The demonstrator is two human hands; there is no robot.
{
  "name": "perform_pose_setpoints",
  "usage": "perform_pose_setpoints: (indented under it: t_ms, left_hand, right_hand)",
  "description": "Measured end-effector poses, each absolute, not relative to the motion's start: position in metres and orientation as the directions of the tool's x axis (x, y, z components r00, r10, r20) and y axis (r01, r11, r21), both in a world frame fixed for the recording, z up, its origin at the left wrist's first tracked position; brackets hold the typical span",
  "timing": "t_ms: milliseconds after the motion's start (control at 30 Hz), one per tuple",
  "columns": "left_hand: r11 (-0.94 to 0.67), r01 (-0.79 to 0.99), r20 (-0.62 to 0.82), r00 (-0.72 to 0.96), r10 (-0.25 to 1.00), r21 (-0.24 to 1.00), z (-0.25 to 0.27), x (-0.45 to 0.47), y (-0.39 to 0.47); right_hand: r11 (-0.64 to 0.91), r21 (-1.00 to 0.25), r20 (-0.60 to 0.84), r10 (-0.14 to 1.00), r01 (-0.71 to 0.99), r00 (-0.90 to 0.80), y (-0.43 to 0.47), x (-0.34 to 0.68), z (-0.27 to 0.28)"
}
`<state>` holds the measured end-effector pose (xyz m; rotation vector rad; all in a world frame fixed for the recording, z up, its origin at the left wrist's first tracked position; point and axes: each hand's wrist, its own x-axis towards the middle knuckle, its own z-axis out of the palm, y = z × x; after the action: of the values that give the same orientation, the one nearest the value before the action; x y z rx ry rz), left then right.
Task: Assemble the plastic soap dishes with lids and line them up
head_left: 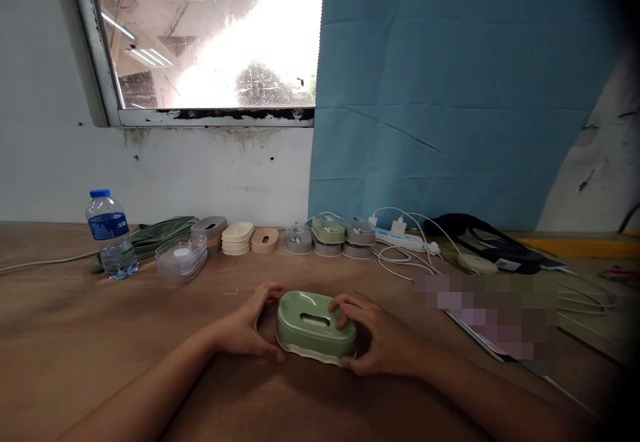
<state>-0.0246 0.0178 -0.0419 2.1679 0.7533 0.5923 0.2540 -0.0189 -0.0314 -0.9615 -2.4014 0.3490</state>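
A green oval plastic box (315, 335) with a long slot in its top and a wavy cream lower rim sits on the brown table in front of me. My right hand (377, 335) grips its right end, fingertips on the top and the thumb low at the front edge. On the left side, my left hand (250, 329) is spread with thumb and fingers apart around the box's end. A gap shows between that palm and the box; whether its fingertips touch is hard to tell.
Along the wall stand a water bottle (111, 235), clear plastic containers (181, 259), stacked cream trays (237, 238), a peach slotted piece (265, 241) and stacked grey and green boxes (329, 230). A power strip (403, 237) with white cables and a black strap (480, 239) lie to the right.
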Motion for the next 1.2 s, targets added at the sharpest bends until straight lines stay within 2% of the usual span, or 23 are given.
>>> perform_pose_setpoints:
  t_ms: [67,300,433,533,600,700,767,833,967,1067,1200]
  left_hand:
    - [-0.601,0.317,0.178,0.764,0.621,0.733,-0.038,-0.024,0.017]
    - [-0.64,0.293,0.219,0.771,0.598,0.71,-0.035,-0.025,0.02]
    - [-0.646,0.292,0.218,0.778,0.589,0.705,-0.035,-0.026,0.019]
    - [-0.644,0.272,0.258,0.753,0.606,0.715,-0.033,-0.028,0.021]
    - [-0.634,0.253,0.365,0.64,0.676,0.731,-0.033,-0.03,0.025]
    - [-0.578,0.233,0.514,0.284,0.81,0.782,-0.035,-0.037,0.036]
    - [-0.538,0.211,0.541,0.051,0.84,0.816,-0.036,-0.044,0.043]
    - [-0.524,0.191,0.547,-0.102,0.831,0.83,-0.037,-0.05,0.049]
    - [-0.499,0.161,0.524,-0.254,0.813,0.852,-0.036,-0.057,0.055]
    - [-0.481,0.179,0.513,-0.291,0.807,0.858,-0.037,-0.06,0.059]
    - [-0.471,0.306,0.554,-0.301,0.776,0.827,-0.043,-0.064,0.067]
  right_hand:
    - [0.739,-0.377,0.364,0.673,0.559,-0.644,-0.021,0.254,-0.028]
    - [0.814,-0.314,0.294,0.573,0.489,-0.765,-0.022,0.261,-0.021]
    - [0.766,-0.464,0.264,0.599,0.445,-0.756,-0.018,0.262,-0.025]
    - [0.735,-0.548,0.311,0.623,0.4,-0.718,-0.012,0.259,-0.037]
    - [0.748,-0.545,0.355,0.616,0.38,-0.703,-0.007,0.257,-0.045]
    - [0.762,-0.509,0.429,0.628,0.401,-0.649,0.003,0.252,-0.052]
    - [0.771,-0.446,0.496,0.635,0.454,-0.592,0.015,0.247,-0.05]
    - [0.772,-0.373,0.573,0.628,0.515,-0.526,0.035,0.238,-0.042]
    - [0.727,-0.35,0.685,0.628,0.591,-0.368,0.092,0.214,-0.019]
    - [0.694,-0.365,0.725,0.63,0.62,-0.279,0.133,0.194,-0.007]
    - [0.697,-0.389,0.711,0.643,0.603,-0.284,0.161,0.171,-0.006]
